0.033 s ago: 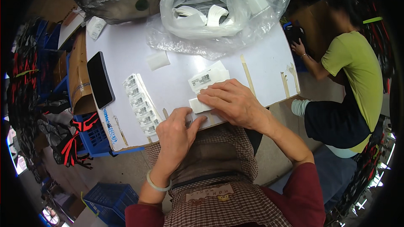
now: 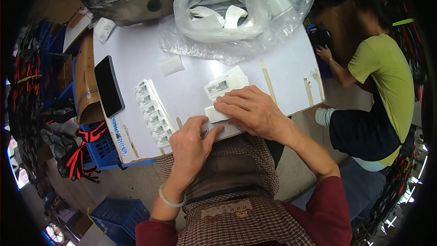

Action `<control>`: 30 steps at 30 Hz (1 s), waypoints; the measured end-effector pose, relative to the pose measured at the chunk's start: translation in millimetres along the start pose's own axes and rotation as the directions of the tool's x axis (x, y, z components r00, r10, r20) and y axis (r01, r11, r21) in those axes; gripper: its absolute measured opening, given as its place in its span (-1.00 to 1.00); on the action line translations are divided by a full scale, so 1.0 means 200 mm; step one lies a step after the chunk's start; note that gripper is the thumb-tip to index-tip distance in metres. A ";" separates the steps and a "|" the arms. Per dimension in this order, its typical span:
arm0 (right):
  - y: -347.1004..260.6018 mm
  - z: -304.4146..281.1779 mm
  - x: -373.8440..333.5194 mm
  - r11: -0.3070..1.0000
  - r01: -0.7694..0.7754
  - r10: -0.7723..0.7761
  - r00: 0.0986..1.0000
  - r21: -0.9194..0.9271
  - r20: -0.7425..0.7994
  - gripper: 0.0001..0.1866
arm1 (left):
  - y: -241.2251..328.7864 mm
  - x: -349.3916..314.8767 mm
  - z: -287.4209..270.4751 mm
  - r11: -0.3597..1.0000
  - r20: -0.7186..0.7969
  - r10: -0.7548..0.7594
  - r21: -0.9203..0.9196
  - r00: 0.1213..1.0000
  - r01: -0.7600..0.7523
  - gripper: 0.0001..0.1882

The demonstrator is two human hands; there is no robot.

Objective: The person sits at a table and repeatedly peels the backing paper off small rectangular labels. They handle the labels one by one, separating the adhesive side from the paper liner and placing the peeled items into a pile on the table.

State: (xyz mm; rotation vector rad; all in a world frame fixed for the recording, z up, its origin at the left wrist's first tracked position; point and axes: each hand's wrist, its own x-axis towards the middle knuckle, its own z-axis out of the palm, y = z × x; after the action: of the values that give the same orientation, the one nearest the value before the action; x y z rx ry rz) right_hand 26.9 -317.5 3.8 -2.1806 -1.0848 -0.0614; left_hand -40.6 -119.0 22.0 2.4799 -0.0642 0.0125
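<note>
White slip (image 2: 215,114), its right end hidden under the right hand (image 2: 256,110).

1. A white table (image 2: 296,70) held a printed label strip (image 2: 151,114).
2. Left of the strip lay a black phone (image 2: 109,86).
3. Right of it lay loose labels (image 2: 223,85).
4. Beyond and right of it lay a clear bag (image 2: 277,36).

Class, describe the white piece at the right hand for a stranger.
On the white table, find the right hand. The small white piece pokes out left from beneath it; its plain visible face sets it apart from the printed label beyond.
</note>
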 end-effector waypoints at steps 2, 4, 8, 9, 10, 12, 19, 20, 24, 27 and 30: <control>0.00 0.00 0.01 1.000 0.005 -0.005 1.000 0.005 0.004 -0.48 | 0.01 0.00 0.00 1.000 0.000 -0.012 -0.017 1.000 0.012 -0.65; -0.01 0.00 0.02 1.000 0.024 -0.024 1.000 0.010 0.001 -0.50 | 0.02 0.00 0.00 1.000 0.003 -0.017 -0.019 1.000 0.017 -0.65; -0.02 0.02 0.05 0.999 0.038 -0.038 0.999 0.023 0.015 -0.52 | 0.01 0.00 0.00 1.000 0.001 0.012 -0.009 1.000 -0.012 -0.67; -0.02 0.03 0.05 0.999 0.033 -0.033 0.999 0.015 0.025 -0.52 | 0.01 0.00 0.00 1.000 0.001 0.018 -0.012 1.000 -0.018 -0.67; -0.01 0.04 0.05 1.000 0.030 -0.030 0.999 0.007 0.033 -0.52 | 0.01 0.00 -0.01 1.000 0.000 0.025 -0.012 1.000 -0.025 -0.66; -0.01 0.04 0.05 1.000 0.022 -0.022 0.999 0.004 0.048 -0.52 | 0.00 0.00 -0.01 0.999 -0.026 0.000 -0.050 1.000 -0.002 -0.69; -0.02 0.01 0.06 1.000 -0.007 0.006 0.995 0.006 0.097 -0.47 | 0.01 0.07 0.00 0.932 0.048 -0.231 -0.275 0.972 0.236 -0.72; -0.03 0.00 0.06 1.000 -0.015 0.014 0.994 0.005 0.108 -0.45 | 0.01 0.08 0.00 0.932 0.061 -0.247 -0.259 0.967 0.255 -0.72; -0.04 -0.12 0.05 0.995 -0.096 0.099 0.989 -0.027 0.111 -0.30 | 0.00 0.10 0.03 0.920 0.086 -0.292 -0.247 0.953 0.304 -0.73; -0.04 -0.18 0.00 0.982 -0.187 0.190 0.976 -0.037 0.104 -0.23 | 0.01 0.10 0.02 0.917 0.085 -0.314 -0.230 0.946 0.325 -0.73; -0.05 -0.18 -0.03 0.964 -0.262 0.267 0.954 -0.055 0.135 -0.24 | 0.02 0.10 0.03 0.922 0.075 -0.315 -0.214 0.946 0.323 -0.74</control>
State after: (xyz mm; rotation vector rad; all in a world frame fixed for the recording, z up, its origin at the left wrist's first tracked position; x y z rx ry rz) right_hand 24.8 -340.0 34.6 -2.3736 -0.8621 0.1980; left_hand -21.1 -125.9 20.7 2.2367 0.3078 -0.1733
